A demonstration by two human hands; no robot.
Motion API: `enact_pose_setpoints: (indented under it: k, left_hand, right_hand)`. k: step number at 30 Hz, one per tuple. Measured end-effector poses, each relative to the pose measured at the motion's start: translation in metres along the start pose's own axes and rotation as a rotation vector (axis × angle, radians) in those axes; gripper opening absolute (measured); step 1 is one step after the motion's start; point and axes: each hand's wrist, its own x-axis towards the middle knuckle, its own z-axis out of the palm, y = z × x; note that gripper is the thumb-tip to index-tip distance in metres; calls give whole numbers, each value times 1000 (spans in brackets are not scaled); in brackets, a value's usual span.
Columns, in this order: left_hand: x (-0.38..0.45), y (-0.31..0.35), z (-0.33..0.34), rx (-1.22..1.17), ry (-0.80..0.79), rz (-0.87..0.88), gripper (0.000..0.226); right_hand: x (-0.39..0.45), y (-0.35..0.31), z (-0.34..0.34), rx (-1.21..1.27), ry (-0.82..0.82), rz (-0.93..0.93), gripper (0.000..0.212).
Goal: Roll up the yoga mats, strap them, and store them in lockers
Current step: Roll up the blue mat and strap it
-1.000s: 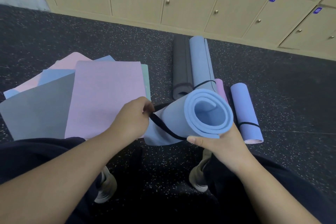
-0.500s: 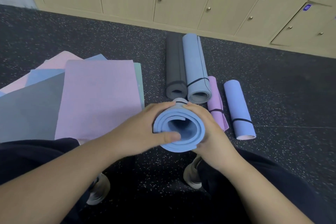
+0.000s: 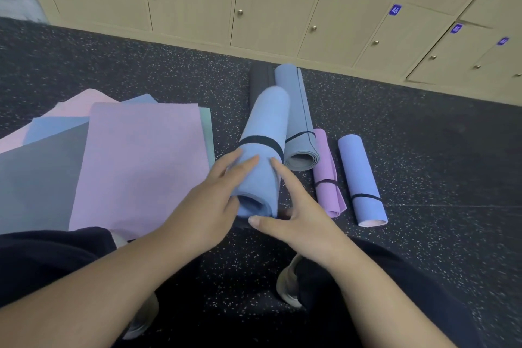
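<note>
A: Since half a sec ago the blue roll went from end-on between both palms to lying lengthwise, pointing away toward the lockers. It looks propped over the dark grey roll, near end by the knees. Black strap is on, round its middle.

B: Hands?

A: Left hand: fingers spread, fairly straight, resting along the roll's left side, thumb by the open end. Right hand: fingers straight, splayed, index just touching the right edge, holding nothing.

B: How'll it handle?

A: Foam, so prob light, soft, squashy. One strap only, so the free ends could loosen or telescope. I'd grip around the middle, at or beside the strap, not by the open end.

B: What's around?

A: Just right: grey-blue strapped roll, then pink roll, then periwinkle roll, all on the speckled floor. Left: stack of flat mats, lilac on top, not rolled yet. Locker doors all look closed, so one needs opening before storing.
</note>
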Motion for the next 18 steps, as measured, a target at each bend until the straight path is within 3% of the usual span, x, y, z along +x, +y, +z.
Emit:
enact_pose_setpoints:
  k: [4, 11, 16, 18]
  left_hand:
    - [5, 7, 3, 9, -16, 93, 83]
    - [30, 50, 34, 2, -28, 66, 66]
    - [57, 73, 52, -58, -145, 91, 61]
    - [73, 72, 59, -40, -155, 98, 57]
  right_hand:
    - [2, 0, 9, -133, 149, -26, 100]
    - [10, 8, -26, -162, 441, 7, 67]
    - [18, 22, -83, -107, 518, 12, 78]
    - [26, 31, -101, -195, 508, 11, 77]
